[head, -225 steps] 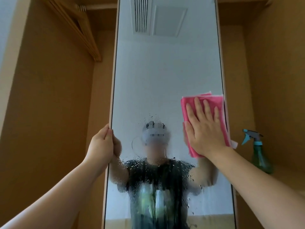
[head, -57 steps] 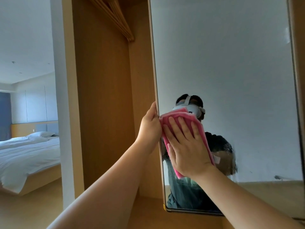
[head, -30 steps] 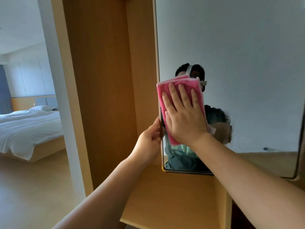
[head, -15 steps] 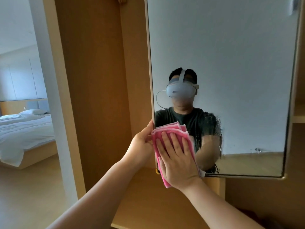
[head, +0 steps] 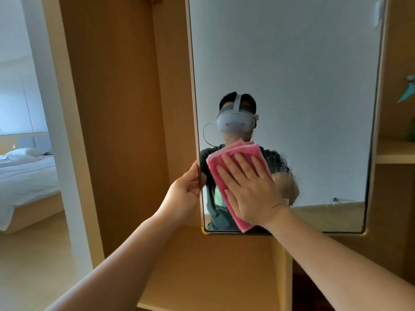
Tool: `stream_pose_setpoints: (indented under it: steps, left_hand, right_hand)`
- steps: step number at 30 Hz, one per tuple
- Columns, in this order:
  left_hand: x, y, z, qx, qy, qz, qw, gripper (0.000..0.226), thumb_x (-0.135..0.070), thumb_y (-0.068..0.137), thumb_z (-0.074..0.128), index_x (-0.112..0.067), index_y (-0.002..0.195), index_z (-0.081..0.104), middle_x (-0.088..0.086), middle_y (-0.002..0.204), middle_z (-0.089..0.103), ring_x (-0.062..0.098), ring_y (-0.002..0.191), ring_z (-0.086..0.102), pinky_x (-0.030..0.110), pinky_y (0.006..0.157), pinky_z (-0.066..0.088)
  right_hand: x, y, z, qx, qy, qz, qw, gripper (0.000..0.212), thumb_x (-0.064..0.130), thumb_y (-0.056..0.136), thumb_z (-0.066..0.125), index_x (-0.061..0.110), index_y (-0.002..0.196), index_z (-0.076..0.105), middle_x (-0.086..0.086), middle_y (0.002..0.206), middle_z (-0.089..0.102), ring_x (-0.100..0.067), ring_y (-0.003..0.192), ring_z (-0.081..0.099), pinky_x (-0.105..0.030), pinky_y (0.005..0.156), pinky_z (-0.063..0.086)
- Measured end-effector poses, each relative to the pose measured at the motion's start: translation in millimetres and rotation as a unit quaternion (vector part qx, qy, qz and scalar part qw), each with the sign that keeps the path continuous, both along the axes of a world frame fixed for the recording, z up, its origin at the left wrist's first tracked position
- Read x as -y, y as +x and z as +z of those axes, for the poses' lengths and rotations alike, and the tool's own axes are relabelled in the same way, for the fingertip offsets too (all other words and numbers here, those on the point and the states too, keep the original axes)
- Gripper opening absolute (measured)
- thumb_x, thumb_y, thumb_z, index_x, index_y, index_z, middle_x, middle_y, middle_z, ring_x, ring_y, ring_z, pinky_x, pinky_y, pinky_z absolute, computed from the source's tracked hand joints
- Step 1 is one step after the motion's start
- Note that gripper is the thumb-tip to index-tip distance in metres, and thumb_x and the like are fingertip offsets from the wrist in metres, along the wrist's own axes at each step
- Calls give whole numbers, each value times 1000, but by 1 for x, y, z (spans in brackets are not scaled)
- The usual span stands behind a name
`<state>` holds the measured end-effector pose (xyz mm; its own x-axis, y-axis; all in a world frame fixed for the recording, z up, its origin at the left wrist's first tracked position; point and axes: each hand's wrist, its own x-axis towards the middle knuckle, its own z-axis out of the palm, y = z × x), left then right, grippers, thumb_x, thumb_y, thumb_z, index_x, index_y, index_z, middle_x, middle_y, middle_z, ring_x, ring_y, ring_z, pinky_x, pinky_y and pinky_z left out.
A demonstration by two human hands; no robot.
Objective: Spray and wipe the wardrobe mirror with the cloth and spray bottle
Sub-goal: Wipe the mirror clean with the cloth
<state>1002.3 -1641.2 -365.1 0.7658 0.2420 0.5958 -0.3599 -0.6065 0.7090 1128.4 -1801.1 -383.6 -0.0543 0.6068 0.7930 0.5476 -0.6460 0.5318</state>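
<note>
Head camera is showing me a bed at nine o'clock, beyond the wardrobe's wooden side panel. Near centre, my left hand is gripping the left edge of the mirror, thumb in front. Just right of it, my right hand is pressing the folded pink cloth flat against the glass, toward seven o'clock on the mirror, fingers straight and spread. Droplets are clinging beside the cloth. At three o'clock, the spray bottle is standing on a shelf, cut off by the frame edge.

Bedroom, white-sheeted bed, wooden wardrobe, mirror
</note>
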Motion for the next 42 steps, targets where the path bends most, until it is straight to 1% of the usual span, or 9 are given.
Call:
stream_pose_setpoints:
  steps: [5, 10, 18, 25, 29, 33, 37, 40, 42]
  left_hand:
    - [1, 3, 0, 17, -4, 25, 1000, 94, 22, 82, 39, -70, 103, 39, -39, 84, 63, -16, 87, 61, 4, 77, 45]
    - [0, 5, -1, 13, -1, 40, 999, 87, 18, 85, 42, -66, 108, 35, -42, 86, 61, -19, 88, 59, 0, 76, 43]
    - [-1, 7, -3, 11, -11, 48, 999, 85, 14, 88, 42, -67, 109, 35, -32, 86, 64, -12, 89, 62, 28, 96, 48]
    - [4, 3, -2, 21, 1, 51, 998, 100, 14, 89, 40, -86, 92, 35, -24, 82, 62, -12, 87, 62, 34, 97, 46]
    - [5, 3, -2, 27, 9, 54, 998, 99, 14, 89, 41, -85, 94, 36, -27, 77, 61, -12, 83, 62, 32, 97, 47]
    - [2, 7, -5, 41, 6, 59, 997, 83, 13, 89, 43, -65, 115, 34, -24, 80, 63, -12, 84, 61, 28, 94, 47]
    - [3, 13, -7, 62, -5, 42, 997, 75, 8, 93, 44, -67, 103, 45, -3, 87, 64, 0, 84, 61, 25, 94, 48]
    - [0, 16, -9, 54, -1, 52, 997, 86, 7, 92, 45, -78, 99, 41, -19, 84, 62, 0, 85, 62, 16, 87, 45]
    - [-3, 17, -11, 44, 8, 56, 997, 90, 9, 90, 45, -80, 103, 37, -25, 84, 62, -6, 86, 62, 20, 90, 43]
  right_hand:
    - [20, 8, 52, 4, 47, -20, 999, 60, 39, 100, 22, 11, 153, 22, -17, 160, 13, -36, 148, 7, -52, 120, 0]
    - [26, 11, 66, 0, 70, -27, 997, 60, 37, 98, 31, 11, 152, 28, -18, 158, 21, -37, 147, 14, -52, 120, 2]
    - [28, 18, 39, -22, 131, -31, 991, 60, 40, 100, 24, 13, 154, 20, -16, 160, 17, -37, 148, 12, -53, 120, 6]
    - [41, 26, -16, -44, 136, -31, 989, 61, 42, 102, 23, 14, 155, 13, -14, 163, 7, -37, 149, 6, -54, 119, 5]
    - [54, 26, -53, -55, 118, -40, 991, 62, 43, 102, 21, 12, 155, 15, -15, 162, 8, -38, 148, 8, -54, 119, 5]
    - [63, 26, -68, -56, 101, -52, 992, 62, 42, 101, 24, 12, 155, 18, -14, 162, 8, -38, 148, 10, -54, 119, 6]
    - [65, 27, -63, -55, 86, -52, 993, 63, 43, 100, 25, 15, 155, 15, -12, 162, 5, -37, 148, 9, -55, 119, 6]
    - [70, 30, -56, -51, 67, -53, 995, 62, 42, 100, 25, 16, 155, 14, -12, 162, 8, -36, 149, 8, -55, 119, 7]
    - [74, 32, -43, -44, 52, -57, 996, 62, 42, 100, 24, 15, 155, 15, -13, 162, 10, -36, 149, 7, -54, 119, 5]
